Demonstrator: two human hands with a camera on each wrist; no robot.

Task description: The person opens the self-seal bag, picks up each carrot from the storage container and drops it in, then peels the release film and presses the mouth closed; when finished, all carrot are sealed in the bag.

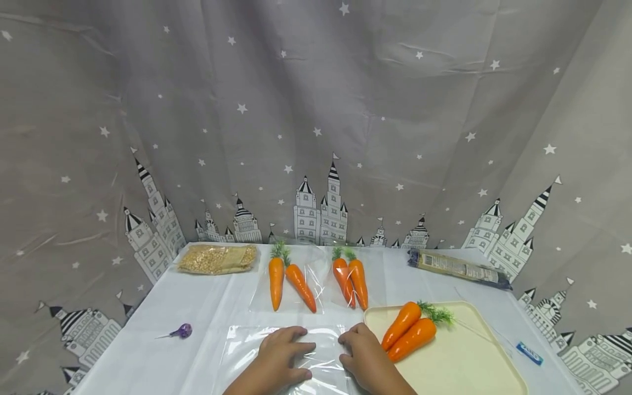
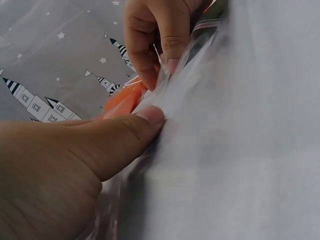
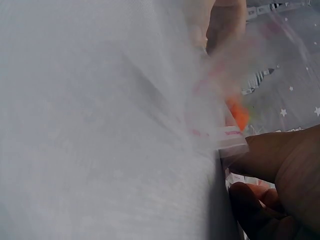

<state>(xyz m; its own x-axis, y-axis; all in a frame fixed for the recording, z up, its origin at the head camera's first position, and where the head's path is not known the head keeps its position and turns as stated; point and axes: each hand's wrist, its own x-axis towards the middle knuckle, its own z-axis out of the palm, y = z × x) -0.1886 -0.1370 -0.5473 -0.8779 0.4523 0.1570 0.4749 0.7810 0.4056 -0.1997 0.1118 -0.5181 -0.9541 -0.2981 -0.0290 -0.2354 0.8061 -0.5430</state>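
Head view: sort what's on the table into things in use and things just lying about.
In use: clear plastic bag, left hand, right hand, carrots on tray, bagged carrots.
Lying about: grain packet, dark packet, purple lollipop, blue eraser.

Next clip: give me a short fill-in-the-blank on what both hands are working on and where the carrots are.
1. Both hands, the left hand and the right hand, pinch a clear plastic ____ lying on the white table.
2. The cream tray holds ____ carrots.
3. Behind the hands, two clear bags hold ____ carrots each.
4. The small purple object lies on the hands' ____ side.

Missing words: bag; two; two; left
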